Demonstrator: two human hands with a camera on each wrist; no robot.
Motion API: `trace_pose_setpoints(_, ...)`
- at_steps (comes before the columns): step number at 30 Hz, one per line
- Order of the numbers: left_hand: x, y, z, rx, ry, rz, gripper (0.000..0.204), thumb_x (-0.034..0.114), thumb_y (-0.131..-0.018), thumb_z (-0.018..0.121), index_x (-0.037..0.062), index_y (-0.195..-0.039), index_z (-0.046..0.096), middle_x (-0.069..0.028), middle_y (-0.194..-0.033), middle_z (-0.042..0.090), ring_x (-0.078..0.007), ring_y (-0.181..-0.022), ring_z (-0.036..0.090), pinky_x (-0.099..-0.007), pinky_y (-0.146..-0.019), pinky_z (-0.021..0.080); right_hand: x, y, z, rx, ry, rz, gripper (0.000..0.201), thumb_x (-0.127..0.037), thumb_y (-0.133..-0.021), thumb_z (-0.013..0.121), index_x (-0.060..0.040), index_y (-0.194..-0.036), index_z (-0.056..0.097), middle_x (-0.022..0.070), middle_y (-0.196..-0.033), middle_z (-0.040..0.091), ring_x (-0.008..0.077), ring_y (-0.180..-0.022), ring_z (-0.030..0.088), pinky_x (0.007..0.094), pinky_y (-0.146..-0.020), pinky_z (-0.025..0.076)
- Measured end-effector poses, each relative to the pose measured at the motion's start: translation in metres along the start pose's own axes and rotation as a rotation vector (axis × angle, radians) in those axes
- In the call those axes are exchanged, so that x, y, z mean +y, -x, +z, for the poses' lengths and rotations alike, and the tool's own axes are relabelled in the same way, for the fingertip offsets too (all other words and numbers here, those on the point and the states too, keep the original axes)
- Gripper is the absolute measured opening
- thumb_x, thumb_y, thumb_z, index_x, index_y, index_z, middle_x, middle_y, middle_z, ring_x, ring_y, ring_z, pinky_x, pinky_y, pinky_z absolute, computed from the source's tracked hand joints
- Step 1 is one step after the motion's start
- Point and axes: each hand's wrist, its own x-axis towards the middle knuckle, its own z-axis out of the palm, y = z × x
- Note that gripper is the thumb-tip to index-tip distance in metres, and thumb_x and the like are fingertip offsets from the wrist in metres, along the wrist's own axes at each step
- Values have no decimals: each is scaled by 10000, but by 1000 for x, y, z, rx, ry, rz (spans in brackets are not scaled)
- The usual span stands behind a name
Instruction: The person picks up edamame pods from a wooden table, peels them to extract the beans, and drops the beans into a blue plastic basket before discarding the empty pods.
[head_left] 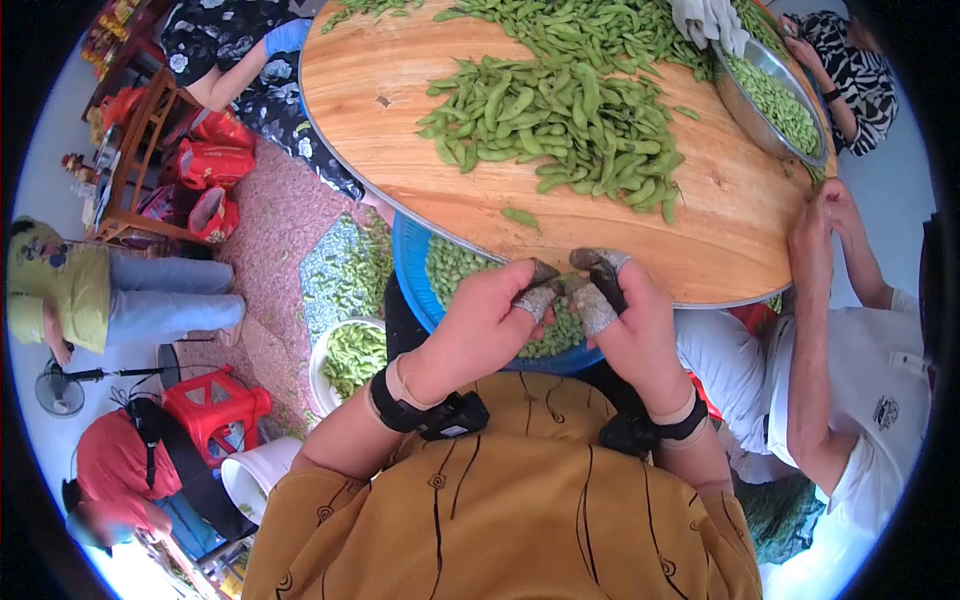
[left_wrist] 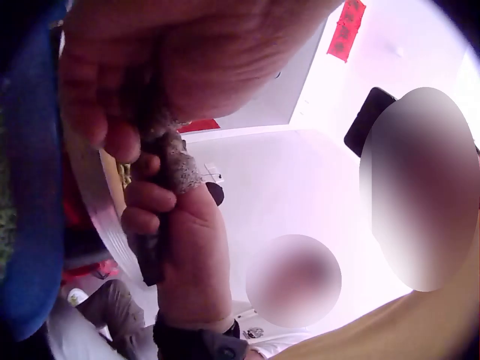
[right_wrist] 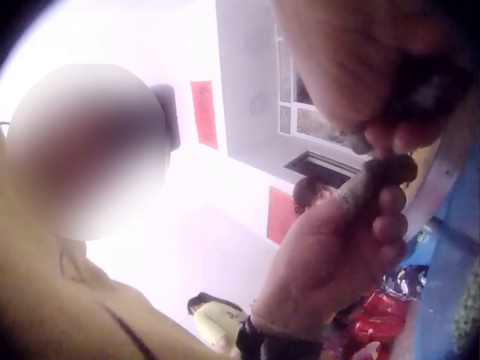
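Observation:
Both hands meet over a blue basin (head_left: 412,275) of shelled green beans, at the table's near edge. The left hand (head_left: 475,320) and right hand (head_left: 640,325) have curled fingers, with grey and dark wraps on thumbs and forefingers. A small green pod (head_left: 563,274), mostly hidden, is pinched between their tips. In the left wrist view the left hand (left_wrist: 210,60) is above the right hand (left_wrist: 195,240); in the right wrist view the right hand (right_wrist: 360,60) is above the left hand (right_wrist: 322,255). Pods (head_left: 560,125) lie heaped on the round wooden table (head_left: 380,150).
A metal bowl (head_left: 822,150) of beans stands at the table's right, a cloth on its rim. Beside the table are people at left and right. A white basin (head_left: 322,375) of pods, a white bucket (head_left: 240,480) and a red stool (head_left: 215,405) are at lower left.

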Motion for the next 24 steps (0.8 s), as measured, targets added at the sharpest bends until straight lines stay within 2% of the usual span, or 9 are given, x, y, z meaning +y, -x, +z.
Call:
trace_pose_setpoints(3,5,1,2,-15,-93,-63,258,-86,-826,383,-24,-1005,558,-50,-821,619,-95,-695,573,-228,-634,491,3,-4,-6,-90,-73,121,210,-93,-844,600,5,-1029,582,89,-810,650,156,-635,614,282,-576,483)
trace_pose_setpoints(4,4,2,4,39,-17,-48,248,-90,-823,395,-26,-995,560,-48,-814,617,-96,-694,574,-228,-625,489,4,-5,-7,-121,-155,173,187,-93,-858,592,0,-1019,585,55,-782,639,106,-596,582,255,-538,467)
trace_pose_setpoints(5,4,3,5,94,58,-33,238,-95,-820,406,-28,-986,562,-47,-808,614,-98,-693,574,-229,-615,487,5,-5,-6,-122,-156,174,187,-93,-858,592,0,-1019,585,55,-782,639,106,-596,582,255,-538,467)
trace_pose_setpoints(7,0,3,5,109,73,2,223,-94,-822,421,-30,-980,566,-47,-804,613,-98,-688,575,-231,-612,487,6,-6,-3,-94,-560,291,101,-89,-887,563,-22,-955,598,3,-711,594,50,-553,511,209,-483,414)
trace_pose_setpoints(9,-5,3,4,124,89,39,209,-93,-824,436,-32,-973,569,-47,-799,612,-97,-684,576,-233,-609,486,7,-5,-2,-85,-555,276,88,-83,-900,544,-28,-945,596,-4,-700,583,51,-537,498,207,-473,405)
trace_pose_setpoints(11,-9,2,-2,43,-211,100,193,-82,-830,449,-31,-967,575,-44,-794,612,-93,-685,576,-237,-610,484,9,-4,-1,-74,-551,263,85,-78,-912,525,-34,-935,594,-11,-689,572,52,-521,485,205,-463,395)
trace_pose_setpoints(14,3,3,-5,-41,-370,155,201,-75,-830,447,-26,-975,577,-37,-786,607,-90,-690,572,-238,-618,481,13,-2,-3,-121,-410,187,97,-83,-920,514,-29,-956,586,-5,-711,579,53,-537,494,205,-460,397)
trace_pose_setpoints(17,-1,4,-4,26,-155,7,208,-65,-833,451,-23,-990,581,-37,-783,604,-89,-684,567,-235,-612,476,5,0,-4,-124,-480,239,136,-89,-917,520,-28,-1027,572,-5,-731,580,52,-548,501,204,-472,418)
trace_pose_setpoints(24,-11,4,-2,34,-126,56,229,-54,-847,443,-22,-1024,585,-29,-785,602,-69,-677,549,-222,-604,469,-3,10,-2,-225,-379,202,282,-57,-901,462,-29,-1178,502,3,-773,583,55,-532,508,199,-449,435)
